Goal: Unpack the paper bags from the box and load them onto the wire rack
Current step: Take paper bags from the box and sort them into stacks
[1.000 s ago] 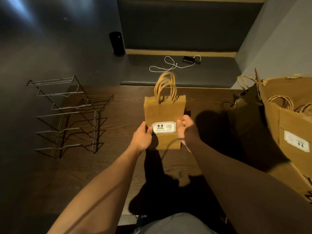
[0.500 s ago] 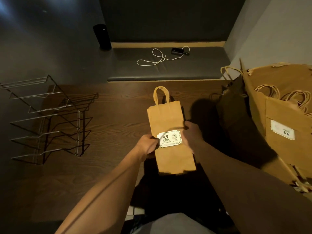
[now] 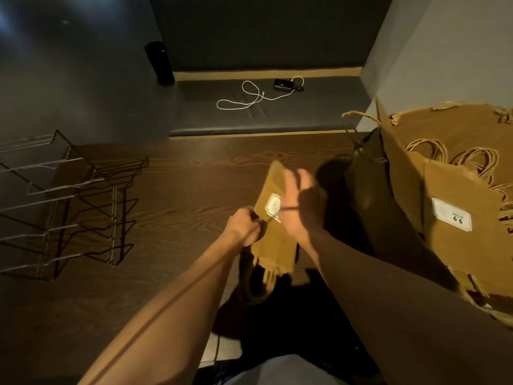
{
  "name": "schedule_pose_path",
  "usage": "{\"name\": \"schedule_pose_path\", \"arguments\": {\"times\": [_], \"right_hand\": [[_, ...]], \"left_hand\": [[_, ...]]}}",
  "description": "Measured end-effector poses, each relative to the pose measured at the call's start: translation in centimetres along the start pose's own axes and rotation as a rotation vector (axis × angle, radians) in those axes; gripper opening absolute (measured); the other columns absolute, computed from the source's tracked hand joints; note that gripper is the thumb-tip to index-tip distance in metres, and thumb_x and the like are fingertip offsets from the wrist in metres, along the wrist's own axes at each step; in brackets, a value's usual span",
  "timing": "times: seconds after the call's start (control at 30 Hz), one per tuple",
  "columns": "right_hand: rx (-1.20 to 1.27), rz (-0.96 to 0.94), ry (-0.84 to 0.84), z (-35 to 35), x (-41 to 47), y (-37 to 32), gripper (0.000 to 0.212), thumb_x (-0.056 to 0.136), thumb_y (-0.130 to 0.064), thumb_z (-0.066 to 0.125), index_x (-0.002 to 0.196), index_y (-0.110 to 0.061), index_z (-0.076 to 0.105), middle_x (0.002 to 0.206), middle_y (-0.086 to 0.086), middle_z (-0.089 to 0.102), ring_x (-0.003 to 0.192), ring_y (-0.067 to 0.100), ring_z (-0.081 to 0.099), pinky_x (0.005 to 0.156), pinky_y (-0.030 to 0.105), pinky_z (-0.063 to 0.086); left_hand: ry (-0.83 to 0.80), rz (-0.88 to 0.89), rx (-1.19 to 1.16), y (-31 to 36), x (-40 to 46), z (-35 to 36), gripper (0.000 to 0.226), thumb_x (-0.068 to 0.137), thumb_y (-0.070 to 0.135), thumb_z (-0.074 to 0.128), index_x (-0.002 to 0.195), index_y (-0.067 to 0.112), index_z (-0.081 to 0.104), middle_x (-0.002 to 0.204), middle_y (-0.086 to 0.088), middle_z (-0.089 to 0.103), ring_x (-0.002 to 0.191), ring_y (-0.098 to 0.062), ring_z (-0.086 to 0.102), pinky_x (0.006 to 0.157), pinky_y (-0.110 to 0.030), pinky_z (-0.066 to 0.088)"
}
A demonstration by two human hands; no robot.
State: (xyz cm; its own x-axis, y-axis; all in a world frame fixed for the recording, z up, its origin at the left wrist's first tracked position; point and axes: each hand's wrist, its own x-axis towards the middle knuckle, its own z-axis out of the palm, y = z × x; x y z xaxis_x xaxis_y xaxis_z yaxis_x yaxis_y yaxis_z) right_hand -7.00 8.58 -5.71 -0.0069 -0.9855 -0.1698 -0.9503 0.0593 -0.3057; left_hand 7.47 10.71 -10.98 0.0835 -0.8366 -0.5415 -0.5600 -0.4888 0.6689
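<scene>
A small brown paper bag (image 3: 273, 245) with a white label hangs over the middle of the wooden table (image 3: 194, 184), turned so its twisted handles point down toward me. My left hand (image 3: 244, 227) grips its left edge beside the label. My right hand (image 3: 301, 207) lies blurred against the bag's right side with fingers spread and fairly straight. The wire rack (image 3: 63, 201) stands at the table's left, its tiers bare. The open cardboard box (image 3: 449, 201) sits at the right, with several paper bag handles showing inside.
A dark bag (image 3: 369, 176) leans against the box's left side. Beyond the table runs a dark bench seat (image 3: 319, 112) carrying a white cable (image 3: 249, 98), a small black device (image 3: 283, 84) and a black cylinder (image 3: 159, 63). A grey wall rises behind the box.
The bag went from upright with handles up to tipped flat, then flipped so its handles point toward me. My right hand loosened its grip and opened out along the bag.
</scene>
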Motion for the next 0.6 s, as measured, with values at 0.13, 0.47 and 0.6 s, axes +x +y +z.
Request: {"name": "schedule_pose_path", "arguments": {"times": [0.13,0.47,0.6], "right_hand": [[0.77,0.594,-0.288,2.6,-0.5,2.5,0.04,0.103,-0.012,0.036,0.142,-0.004,0.04,0.144,0.015,0.043,0.131,0.033,0.042,0.097,0.031,0.035],[0.5,0.597,-0.276,4.8,-1.5,6.0,0.033,0.092,-0.007,0.049,0.123,0.0,0.059,0.122,0.016,0.061,0.114,0.033,0.058,0.092,0.035,0.048],[0.619,0.695,-0.269,5.6,-1.8,6.6,0.032,0.09,-0.003,0.051,0.121,0.0,0.058,0.125,0.017,0.061,0.113,0.035,0.06,0.089,0.036,0.05]], "left_hand": [[-0.004,-0.157,-0.535,-1.2,0.2,2.4,0.01,0.097,0.0,0.049,0.098,0.007,0.055,0.075,-0.007,0.058,0.062,-0.017,0.053,0.057,-0.027,0.043],[0.026,-0.228,-0.016,-1.8,0.1,6.2,0.026,0.098,0.026,0.05,0.11,0.009,0.065,0.108,-0.009,0.064,0.096,-0.027,0.059,0.074,-0.027,0.042],[-0.017,-0.282,-0.002,-1.8,0.2,6.7,0.034,0.088,0.027,0.058,0.113,0.007,0.068,0.114,-0.011,0.065,0.101,-0.028,0.06,0.075,-0.028,0.042]]}}
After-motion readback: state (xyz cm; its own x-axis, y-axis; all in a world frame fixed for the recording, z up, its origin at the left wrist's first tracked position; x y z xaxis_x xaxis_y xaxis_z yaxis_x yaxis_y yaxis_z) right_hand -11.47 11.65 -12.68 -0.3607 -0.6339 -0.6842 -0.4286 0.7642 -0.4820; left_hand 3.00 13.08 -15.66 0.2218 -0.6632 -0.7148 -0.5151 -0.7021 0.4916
